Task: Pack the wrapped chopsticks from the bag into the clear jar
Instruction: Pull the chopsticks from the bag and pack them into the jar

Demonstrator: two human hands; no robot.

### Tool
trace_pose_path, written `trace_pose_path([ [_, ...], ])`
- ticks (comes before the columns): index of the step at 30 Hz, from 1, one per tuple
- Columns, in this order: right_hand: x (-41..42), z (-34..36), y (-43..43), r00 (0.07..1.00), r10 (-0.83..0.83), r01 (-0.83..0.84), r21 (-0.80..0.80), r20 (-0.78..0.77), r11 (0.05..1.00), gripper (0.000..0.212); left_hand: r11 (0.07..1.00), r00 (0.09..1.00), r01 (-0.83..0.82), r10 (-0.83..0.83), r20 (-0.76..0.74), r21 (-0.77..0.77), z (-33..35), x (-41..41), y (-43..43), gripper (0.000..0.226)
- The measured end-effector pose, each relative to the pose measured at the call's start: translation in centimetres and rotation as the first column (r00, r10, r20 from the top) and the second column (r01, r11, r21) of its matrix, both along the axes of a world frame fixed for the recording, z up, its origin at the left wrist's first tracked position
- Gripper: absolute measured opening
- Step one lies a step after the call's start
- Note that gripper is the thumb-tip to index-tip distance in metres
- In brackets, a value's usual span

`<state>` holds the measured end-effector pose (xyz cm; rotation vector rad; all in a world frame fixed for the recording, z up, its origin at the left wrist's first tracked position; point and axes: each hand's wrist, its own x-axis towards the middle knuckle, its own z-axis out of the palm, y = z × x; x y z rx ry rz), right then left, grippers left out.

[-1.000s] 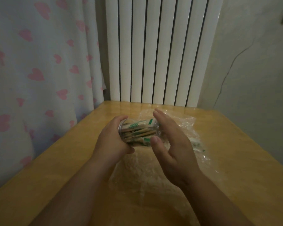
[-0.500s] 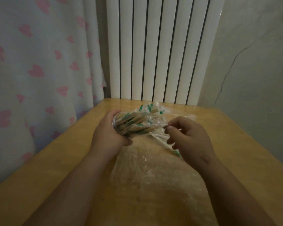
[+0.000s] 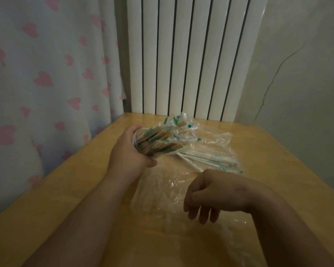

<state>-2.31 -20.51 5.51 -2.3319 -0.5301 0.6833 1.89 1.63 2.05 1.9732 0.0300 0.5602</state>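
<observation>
Fingers of the left hand curl round the clear jar, thumb on the near side, gripping it just above the table; fingers of the right hand hang loosely curled, tips down, holding nothing, over the near part of the bag.

Smooth and see-through, the jar is a short cylinder tipped almost onto its side; its round base sits against the left palm and its mouth faces far right. Packed tight inside is a bundle of chopsticks: pale, flat-sided wooden sticks, each in a thin clear wrapper with green print. Their long axis runs from near left to far right, rising a little; the far ends stick well out of the mouth and fan apart, the wrapper tips crinkled and glossy.

More loose chopsticks lie inside the bag on the table, just right of the jar; they look whitish under the film and point left to right, slanting toward the near right.

Thin, wrinkled and shiny, the bag is spread flat across the middle of the table; the tabletop is smooth yellowish wood with straight edges. Beyond its far edge stands a white radiator of tall upright ribs with dark gaps; a pale curtain dotted with pink hearts hangs at the left; a plain wall with a thin crack stands at the right.
</observation>
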Motion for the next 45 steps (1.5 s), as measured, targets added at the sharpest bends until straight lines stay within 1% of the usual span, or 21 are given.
trace_pose_path([
  [2, -0.2, 0.2, 0.1, 1.000, 0.005, -0.006, -0.023, -0.022, 1.000, 0.021, 1.000, 1.000, 0.002, -0.002, 0.001, 0.002, 0.0, -0.1, 0.0, 0.104],
  [3, -0.3, 0.3, 0.2, 1.000, 0.031, -0.031, -0.060, -0.008, 0.998, 0.020, 1.000, 1.000, 0.003, -0.003, 0.002, 0.002, 0.1, -0.1, -0.1, 0.104],
  [5, -0.4, 0.2, 0.6, 0.994, 0.089, -0.075, -0.190, 0.070, 0.979, 0.022, 1.000, 1.000, 0.002, -0.002, -0.003, 0.003, 0.1, 0.0, -0.1, 0.105],
  [7, -0.4, 0.0, 1.1, 0.988, 0.102, -0.065, -0.291, 0.116, 0.955, 0.027, 1.000, 1.000, 0.001, -0.001, -0.009, 0.002, 0.1, 0.0, -0.1, 0.105],
  [10, -0.2, -0.8, 1.6, 0.989, 0.094, -0.048, -0.350, 0.116, 0.936, 0.030, 1.000, 1.000, 0.000, 0.000, -0.004, 0.003, 0.0, 0.0, -0.1, 0.104],
  [14, 0.2, -1.5, 1.8, 0.987, 0.072, -0.005, -0.420, 0.143, 0.907, 0.030, 1.000, 1.000, -0.006, 0.006, -0.001, 0.006, 0.0, 0.1, 0.0, 0.105],
  [19, 1.0, -2.2, 1.2, 0.980, 0.034, 0.081, -0.552, 0.194, 0.830, 0.027, 1.000, 1.000, -0.015, 0.015, -0.005, -0.003, -0.1, 0.2, 0.0, 0.105],
  [22, 1.5, -3.2, 1.2, 0.975, 0.073, 0.077, -0.635, 0.208, 0.768, 0.021, 1.000, 1.000, -0.014, 0.014, -0.002, 0.000, -0.2, 0.2, 0.0, 0.106],
  [23, 1.7, -3.7, 1.3, 0.973, 0.090, 0.072, -0.650, 0.213, 0.757, 0.022, 1.000, 1.000, -0.014, 0.014, -0.001, 0.001, -0.2, 0.2, 0.0, 0.105],
  [25, 2.3, -4.4, 1.5, 0.974, 0.081, 0.076, -0.649, 0.209, 0.757, 0.028, 1.000, 1.000, -0.013, 0.013, -0.001, 0.000, -0.1, 0.2, 0.0, 0.105],
  [28, 2.5, -4.7, 1.8, 0.980, 0.005, 0.121, -0.618, 0.197, 0.777, 0.053, 1.000, 1.000, -0.010, 0.010, 0.002, 0.001, -0.1, 0.1, -0.1, 0.104],
  [31, 3.2, -5.3, 1.6, 0.962, -0.131, 0.247, -0.567, 0.238, 0.786, 0.082, 1.000, 1.000, -0.013, 0.013, 0.009, -0.004, -0.1, 0.1, -0.1, 0.104],
  [32, 3.4, -5.5, 1.5, 0.945, -0.181, 0.303, -0.527, 0.271, 0.794, 0.087, 1.000, 1.000, -0.015, 0.015, 0.008, -0.005, -0.1, 0.1, -0.1, 0.103],
  [35, 3.8, -6.1, 1.2, 0.867, -0.264, 0.436, -0.387, 0.423, 0.813, 0.083, 1.000, 1.000, -0.009, 0.009, 0.002, -0.006, 0.0, 0.0, -0.1, 0.104],
  [37, 3.9, -5.9, 1.4, 0.823, -0.297, 0.485, -0.325, 0.485, 0.812, 0.081, 1.000, 1.000, 0.001, -0.001, 0.000, -0.008, 0.0, 0.0, -0.1, 0.104],
  [39, 4.2, -5.7, 1.6, 0.834, -0.298, 0.475, -0.328, 0.465, 0.817, 0.074, 1.000, 1.000, 0.005, -0.005, 0.000, -0.005, -0.1, 0.1, -0.1, 0.104],
  [41, 4.4, -5.4, 1.7, 0.875, -0.271, 0.432, -0.392, 0.401, 0.812, 0.064, 1.000, 1.000, 0.001, -0.001, 0.001, 0.002, -0.2, 0.2, 0.0, 0.105],
  [43, 4.9, -5.7, 1.7, 0.891, -0.292, 0.428, -0.424, 0.348, 0.798, 0.062, 1.000, 1.000, -0.003, 0.003, -0.002, -0.001, -0.2, 0.3, 0.1, 0.105],
  [45, 5.7, -6.5, 1.8, 0.890, -0.291, 0.430, -0.433, 0.352, 0.792, 0.060, 1.000, 1.000, -0.010, 0.010, -0.008, -0.008, -0.2, 0.4, 0.1, 0.104],
])
